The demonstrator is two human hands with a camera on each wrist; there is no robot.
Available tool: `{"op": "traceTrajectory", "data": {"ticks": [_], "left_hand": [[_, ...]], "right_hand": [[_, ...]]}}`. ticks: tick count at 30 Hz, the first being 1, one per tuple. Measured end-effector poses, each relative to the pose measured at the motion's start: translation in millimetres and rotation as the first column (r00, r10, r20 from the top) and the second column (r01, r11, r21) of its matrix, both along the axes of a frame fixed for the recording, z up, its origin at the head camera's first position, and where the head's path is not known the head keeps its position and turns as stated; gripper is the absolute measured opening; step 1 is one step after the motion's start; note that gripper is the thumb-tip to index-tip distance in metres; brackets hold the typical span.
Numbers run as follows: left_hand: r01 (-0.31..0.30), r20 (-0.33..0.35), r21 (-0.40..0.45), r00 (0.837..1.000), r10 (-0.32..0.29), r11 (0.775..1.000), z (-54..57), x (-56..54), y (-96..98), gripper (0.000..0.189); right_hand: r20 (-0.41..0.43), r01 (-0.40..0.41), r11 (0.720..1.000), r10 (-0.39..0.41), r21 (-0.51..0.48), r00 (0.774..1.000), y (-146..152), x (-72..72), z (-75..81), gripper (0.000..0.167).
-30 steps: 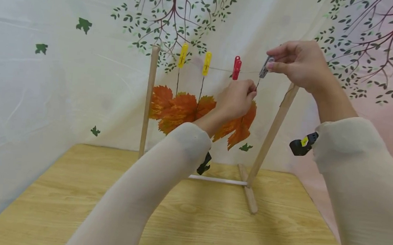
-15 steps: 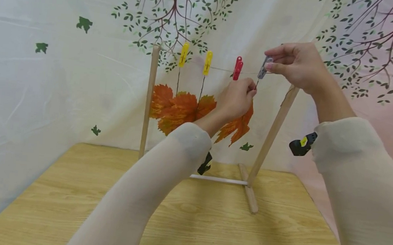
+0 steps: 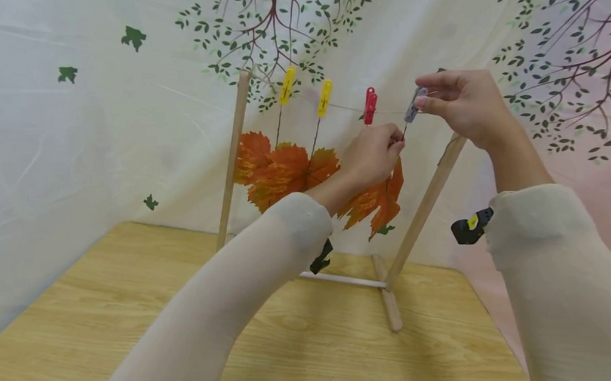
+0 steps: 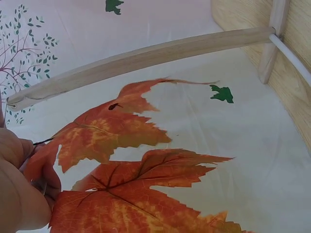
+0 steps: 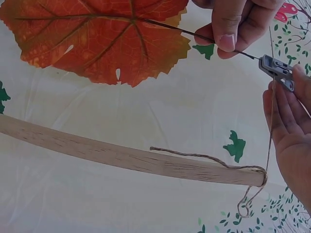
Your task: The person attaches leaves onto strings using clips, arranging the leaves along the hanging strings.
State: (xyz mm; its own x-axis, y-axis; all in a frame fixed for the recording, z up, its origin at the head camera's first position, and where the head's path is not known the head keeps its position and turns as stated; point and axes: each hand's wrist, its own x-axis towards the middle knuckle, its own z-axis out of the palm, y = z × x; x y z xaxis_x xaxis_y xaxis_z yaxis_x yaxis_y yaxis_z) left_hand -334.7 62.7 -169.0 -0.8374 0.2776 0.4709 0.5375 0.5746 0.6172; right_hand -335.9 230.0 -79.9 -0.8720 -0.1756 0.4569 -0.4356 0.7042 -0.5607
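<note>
In the head view my left hand pinches the thin dark stem of an orange-red artificial maple leaf, which dangles below. My right hand holds a grey clothespin between thumb and fingers, up at the twine. As the right wrist view shows, the stem's tip meets the nose of this clothespin, and the twine passes right by it. Left of it on the same line are a red clothespin and two yellow ones, the nearer yellow clothespin above a hanging leaf.
The twine spans two wooden posts, a left post and a right post on a wooden foot. A white rod joins them low down. The frame stands on a wood-grain table before a printed cloth.
The leaf under my left hand has swung a little to the right, and that hand has shifted slightly right. My right hand keeps its hold on the grey clothespin almost in place.
</note>
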Motion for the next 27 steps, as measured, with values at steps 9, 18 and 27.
{"op": "traceTrajectory", "data": {"ticks": [9, 18, 27], "left_hand": [[0.026, -0.035, 0.024, 0.999, -0.025, 0.999, -5.4, -2.1, -8.0, 0.023], [-0.015, -0.132, -0.086, 0.991, 0.004, 0.996, -2.5, 6.5, -17.6, 0.026], [0.035, -0.254, -0.106, 0.965, -0.061, 0.994, -11.5, 18.0, -45.5, 0.023]], "right_hand": [[-0.018, -0.022, 0.998, 0.021, -0.063, 1.000, -3.7, -0.1, -5.9, 0.041], [-0.040, -0.035, 0.996, 0.032, -0.082, 0.999, -1.3, -0.5, -4.0, 0.040], [-0.075, 0.014, 1.000, -0.015, -0.022, 0.997, 2.6, 7.1, -4.2, 0.046]]}}
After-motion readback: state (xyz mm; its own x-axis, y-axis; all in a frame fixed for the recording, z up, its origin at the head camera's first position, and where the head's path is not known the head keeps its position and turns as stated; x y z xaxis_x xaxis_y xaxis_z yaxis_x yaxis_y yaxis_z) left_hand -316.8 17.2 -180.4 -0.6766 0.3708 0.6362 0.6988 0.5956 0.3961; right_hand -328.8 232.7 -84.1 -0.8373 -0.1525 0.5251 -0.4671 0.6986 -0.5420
